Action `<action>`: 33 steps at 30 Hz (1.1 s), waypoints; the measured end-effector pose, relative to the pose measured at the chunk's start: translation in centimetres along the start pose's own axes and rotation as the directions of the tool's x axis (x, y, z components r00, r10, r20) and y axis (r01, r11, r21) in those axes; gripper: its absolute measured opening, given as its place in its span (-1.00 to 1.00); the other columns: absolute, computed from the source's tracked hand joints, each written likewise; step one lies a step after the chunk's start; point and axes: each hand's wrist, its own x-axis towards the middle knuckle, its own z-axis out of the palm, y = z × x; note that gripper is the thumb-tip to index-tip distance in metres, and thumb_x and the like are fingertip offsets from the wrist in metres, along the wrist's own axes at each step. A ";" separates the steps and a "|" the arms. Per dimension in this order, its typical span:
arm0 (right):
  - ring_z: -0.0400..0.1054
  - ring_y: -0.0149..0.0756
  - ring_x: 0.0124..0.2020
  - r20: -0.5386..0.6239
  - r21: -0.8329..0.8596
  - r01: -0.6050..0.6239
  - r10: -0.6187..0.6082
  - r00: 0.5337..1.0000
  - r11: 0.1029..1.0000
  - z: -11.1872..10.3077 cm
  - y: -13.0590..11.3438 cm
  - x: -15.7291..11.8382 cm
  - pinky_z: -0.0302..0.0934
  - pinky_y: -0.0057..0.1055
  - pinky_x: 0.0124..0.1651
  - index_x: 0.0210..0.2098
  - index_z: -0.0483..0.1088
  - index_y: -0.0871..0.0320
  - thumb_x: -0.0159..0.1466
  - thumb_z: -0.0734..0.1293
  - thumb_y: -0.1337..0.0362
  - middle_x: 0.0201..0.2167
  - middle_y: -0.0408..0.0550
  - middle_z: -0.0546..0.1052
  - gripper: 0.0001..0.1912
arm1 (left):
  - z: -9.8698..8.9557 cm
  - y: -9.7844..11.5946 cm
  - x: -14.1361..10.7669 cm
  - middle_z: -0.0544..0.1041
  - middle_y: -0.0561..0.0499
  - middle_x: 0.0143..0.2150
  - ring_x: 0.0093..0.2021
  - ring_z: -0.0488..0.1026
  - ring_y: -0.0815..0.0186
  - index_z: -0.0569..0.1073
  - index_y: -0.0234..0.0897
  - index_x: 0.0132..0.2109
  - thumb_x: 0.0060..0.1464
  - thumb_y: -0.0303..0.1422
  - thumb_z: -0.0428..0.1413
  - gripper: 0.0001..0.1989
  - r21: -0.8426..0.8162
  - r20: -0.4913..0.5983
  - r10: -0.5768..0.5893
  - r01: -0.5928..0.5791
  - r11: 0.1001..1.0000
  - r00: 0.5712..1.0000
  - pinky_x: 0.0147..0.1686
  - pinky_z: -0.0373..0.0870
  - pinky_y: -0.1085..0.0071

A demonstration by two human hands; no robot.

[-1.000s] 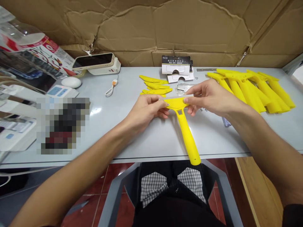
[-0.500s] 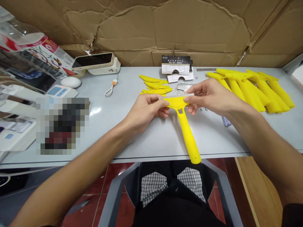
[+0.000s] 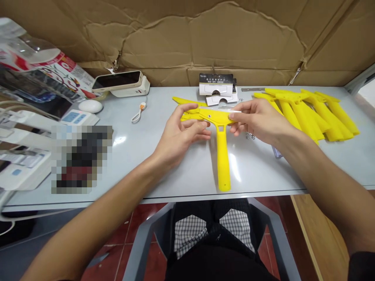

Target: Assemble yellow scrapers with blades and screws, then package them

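A yellow scraper (image 3: pixel 223 156) is held over the table, its wide head away from me and its handle pointing toward my lap. My right hand (image 3: pixel 258 119) pinches the right end of the head, where a clear or metallic strip shows along the far edge. At the left end, my left hand (image 3: pixel 184 130) is open, thumb and fingers apart beside the head. Loose yellow head pieces (image 3: pixel 187 102) lie behind my left hand, partly hidden. Small screws or nuts (image 3: pixel 250 136) lie below my right hand.
Several yellow scraper handles (image 3: pixel 315 113) are piled at the right. Black-and-white packaging cards (image 3: pixel 216 85) lie at the back before the cardboard wall (image 3: pixel 234 39). A phone (image 3: pixel 118 81), a white mouse (image 3: pixel 90 106), a plastic bottle (image 3: pixel 58 66) and white power strips (image 3: pixel 26 168) occupy the left.
My left fingers have come off the head's left end and spread apart. The scraper has turned so its handle swings left and points more straight toward me. My right hand keeps its pinch.
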 end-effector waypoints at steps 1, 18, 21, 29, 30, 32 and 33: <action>0.55 -0.28 -0.45 -0.016 0.023 0.009 -0.008 1.000 1.000 0.0 0.1 0.0 0.58 -0.34 -0.30 -0.37 0.55 0.13 0.20 0.68 0.27 -0.49 -0.02 0.62 -0.75 | 0.2 0.0 -0.1 0.68 -0.03 -0.14 -0.20 0.70 0.22 0.37 -0.13 0.25 0.09 -0.36 0.39 -0.38 0.017 -0.005 0.030 -0.030 0.999 1.000 -0.03 0.68 0.18; 0.53 -0.31 -0.52 0.039 0.118 -0.127 0.123 0.992 0.985 0.4 0.6 0.1 0.49 -0.42 -0.50 -0.51 0.50 0.22 0.23 0.46 0.53 -0.51 -0.01 0.56 -0.79 | 1.9 -2.2 -1.2 0.69 -0.15 0.10 -0.30 0.54 0.33 0.55 -0.29 0.35 0.21 -0.43 0.20 -0.44 0.632 0.087 0.409 -0.368 0.682 0.908 -0.20 0.61 0.29; 0.54 -0.28 -0.50 0.030 0.118 -0.152 0.150 0.988 0.981 0.9 0.6 0.0 0.51 -0.41 -0.51 -0.51 0.48 0.21 0.24 0.45 0.54 -0.52 -0.03 0.55 -0.76 | 1.7 -2.4 -1.1 0.71 -0.14 0.03 -0.30 0.52 0.30 0.60 -0.32 0.29 0.25 -0.34 0.26 -0.51 0.722 0.124 0.468 -0.403 0.562 0.875 -0.16 0.59 0.24; 0.52 -0.32 -0.55 -0.019 0.123 -0.165 0.168 0.986 0.979 1.7 0.6 -0.2 0.53 -0.43 -0.46 -0.50 0.45 0.23 0.32 0.40 0.60 -0.60 -0.04 0.53 -0.70 | 1.6 -1.7 -1.4 0.73 -0.15 -0.11 -0.31 0.53 0.21 0.65 -0.37 0.16 0.34 -0.25 0.23 -0.64 0.795 0.218 0.417 -0.408 0.449 0.883 -0.12 0.50 0.19; 0.52 -0.33 -0.56 -0.014 0.123 -0.159 0.162 0.987 0.979 1.7 0.7 -0.3 0.53 -0.44 -0.45 -0.50 0.45 0.23 0.33 0.40 0.60 -0.59 -0.03 0.54 -0.70 | 1.7 -1.7 -1.5 0.73 -0.15 -0.10 -0.29 0.55 0.20 0.64 -0.37 0.18 0.33 -0.26 0.25 -0.62 0.799 0.204 0.407 -0.391 0.457 0.890 -0.10 0.50 0.18; 0.53 -0.33 -0.55 0.005 0.128 -0.150 0.150 0.989 0.980 1.8 0.8 -0.3 0.54 -0.45 -0.43 -0.50 0.46 0.23 0.33 0.40 0.60 -0.58 -0.01 0.56 -0.70 | 1.9 -1.6 -1.8 0.73 -0.15 -0.10 -0.26 0.57 0.17 0.62 -0.38 0.24 0.29 -0.27 0.28 -0.56 0.806 0.169 0.391 -0.355 0.474 0.905 -0.07 0.51 0.18; 0.53 -0.33 -0.55 0.014 0.133 -0.143 0.143 0.990 0.981 1.8 0.9 -0.3 0.55 -0.44 -0.41 -0.50 0.47 0.23 0.33 0.40 0.59 -0.57 -0.01 0.56 -0.70 | 1.9 -1.6 -2.0 0.73 -0.15 -0.11 -0.25 0.58 0.16 0.61 -0.39 0.25 0.29 -0.28 0.29 -0.54 0.809 0.151 0.387 -0.339 0.481 0.909 -0.06 0.51 0.18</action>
